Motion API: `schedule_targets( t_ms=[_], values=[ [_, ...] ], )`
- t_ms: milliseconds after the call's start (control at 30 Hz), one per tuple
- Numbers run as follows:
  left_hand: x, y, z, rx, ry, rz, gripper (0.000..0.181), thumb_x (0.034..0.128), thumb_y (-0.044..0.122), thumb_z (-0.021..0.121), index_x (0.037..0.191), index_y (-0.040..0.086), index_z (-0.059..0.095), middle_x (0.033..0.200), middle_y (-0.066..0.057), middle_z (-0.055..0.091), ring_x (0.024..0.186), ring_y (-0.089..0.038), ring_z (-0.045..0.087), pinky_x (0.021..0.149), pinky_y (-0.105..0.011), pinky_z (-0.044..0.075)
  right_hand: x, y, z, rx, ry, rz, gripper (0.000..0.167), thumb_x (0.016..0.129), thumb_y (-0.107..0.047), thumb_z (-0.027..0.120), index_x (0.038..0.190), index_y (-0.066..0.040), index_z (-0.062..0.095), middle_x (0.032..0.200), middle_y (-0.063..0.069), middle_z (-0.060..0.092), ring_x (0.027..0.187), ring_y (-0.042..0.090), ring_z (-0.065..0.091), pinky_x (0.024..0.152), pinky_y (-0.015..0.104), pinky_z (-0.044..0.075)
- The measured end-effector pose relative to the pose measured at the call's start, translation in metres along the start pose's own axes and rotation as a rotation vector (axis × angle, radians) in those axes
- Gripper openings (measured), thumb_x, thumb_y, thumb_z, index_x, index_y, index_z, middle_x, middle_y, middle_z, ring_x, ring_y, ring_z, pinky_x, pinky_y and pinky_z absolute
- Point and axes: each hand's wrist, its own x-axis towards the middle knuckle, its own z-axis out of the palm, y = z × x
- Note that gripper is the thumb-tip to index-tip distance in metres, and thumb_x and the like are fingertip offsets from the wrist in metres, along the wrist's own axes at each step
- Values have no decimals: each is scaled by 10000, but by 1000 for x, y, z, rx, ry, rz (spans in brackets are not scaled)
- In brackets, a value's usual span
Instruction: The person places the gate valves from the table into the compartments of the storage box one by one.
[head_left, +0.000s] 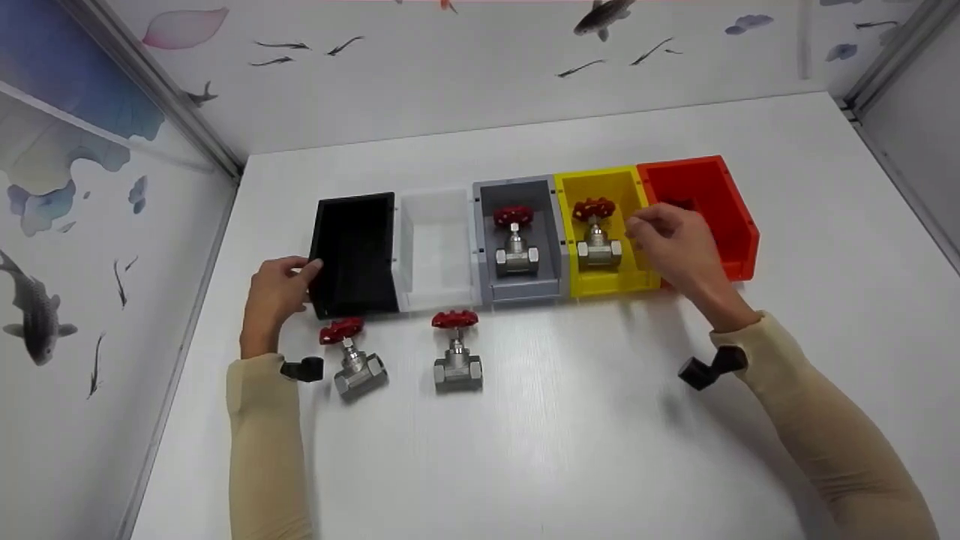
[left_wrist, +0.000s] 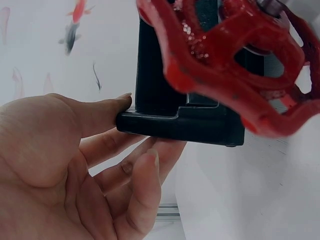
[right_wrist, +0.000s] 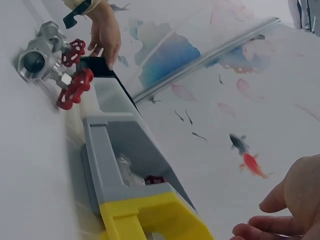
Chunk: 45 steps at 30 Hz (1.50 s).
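The left hand [head_left: 277,294] grips the left side of the black bin [head_left: 316,259], its thumb on the rim and its fingers against the outside. Just to the right of that wrist, a gate valve with a red handwheel [head_left: 354,360] lies at a slant on the table. A second gate valve [head_left: 457,360] lies before the white bin [head_left: 439,300]. Over the border of the yellow bin [head_left: 619,285] and red bin [head_left: 739,217] hovers the right hand [head_left: 679,244], fingers loosely bent around nothing. It partly hides a dark red shape inside the red bin.
One gate valve [head_left: 516,244] lies in the grey bin [head_left: 525,291], another gate valve [head_left: 598,236] in the yellow bin. The bins stand side by side in a row. Printed wall panels [head_left: 465,90] enclose the white table [head_left: 540,427] at the back and sides.
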Motion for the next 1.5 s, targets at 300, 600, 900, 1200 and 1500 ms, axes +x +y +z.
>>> schedule_targets(
  t_ms=[300,600,900,1200,1500],
  values=[
    [-1,0,-1,4,-10,5,525,1032,407,502,1364,7,572,1152,-259,660,799,-256,679,630,-240,536,11,28,-46,-81,161,50,452,1011,-413,489,1261,-65,635,1189,115,627,1043,213,511,951,339,484],
    [0,1,0,18,-13,7,504,1039,397,491,1354,13,581,1133,-246,661,804,-241,668,626,-234,527,17,50,-79,-122,237,128,460,1005,-410,468,1273,-67,619,1148,76,603,939,147,496,698,155,462],
    [-1,3,-1,15,-23,-10,530,1038,414,483,1390,24,552,1221,-253,634,842,-256,658,656,-247,532,25,72,-92,-216,241,167,526,993,-398,425,1353,-35,549,1289,168,534,980,200,475,641,164,431],
    [-2,3,-1,18,-17,-6,522,1040,408,481,1379,20,562,1218,-257,631,841,-248,650,659,-245,546,25,83,-88,-271,120,182,591,1018,-382,409,1487,-24,378,1384,299,481,1126,433,529,919,533,518],
    [-3,2,0,21,-8,-8,514,1039,403,486,1369,19,571,1185,-255,644,831,-264,653,657,-265,535,26,84,-87,-341,107,153,498,1042,-277,435,1483,-45,434,1336,314,521,1011,408,567,644,203,465]
  ],
)
